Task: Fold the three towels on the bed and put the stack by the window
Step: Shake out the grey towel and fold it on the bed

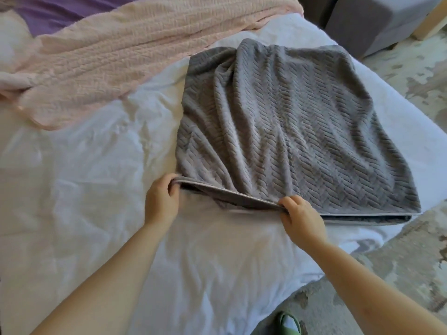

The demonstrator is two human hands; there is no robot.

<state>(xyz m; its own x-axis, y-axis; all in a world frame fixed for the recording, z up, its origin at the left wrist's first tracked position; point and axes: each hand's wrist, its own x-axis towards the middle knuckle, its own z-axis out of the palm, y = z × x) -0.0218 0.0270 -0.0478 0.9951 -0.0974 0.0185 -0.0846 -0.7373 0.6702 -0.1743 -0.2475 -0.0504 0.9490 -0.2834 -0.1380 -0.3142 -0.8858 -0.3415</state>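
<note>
A grey towel [290,126] with a herringbone weave lies doubled over on the white bed [84,189], wrinkled across its middle. My left hand [162,201] pinches its near left corner, lifted slightly off the sheet. My right hand [300,218] pinches the near edge further right, so the edge is stretched between the two hands. A pink towel [108,56] lies spread and rumpled at the back left. A purple towel [60,13] shows behind it at the top left, mostly covered by the pink one.
The bed's right edge runs diagonally past the grey towel, with a patterned grey and cream rug [411,250] on the floor beyond. A grey upholstered block [377,18] stands at the top right. A green slipper [289,322] shows at the bottom.
</note>
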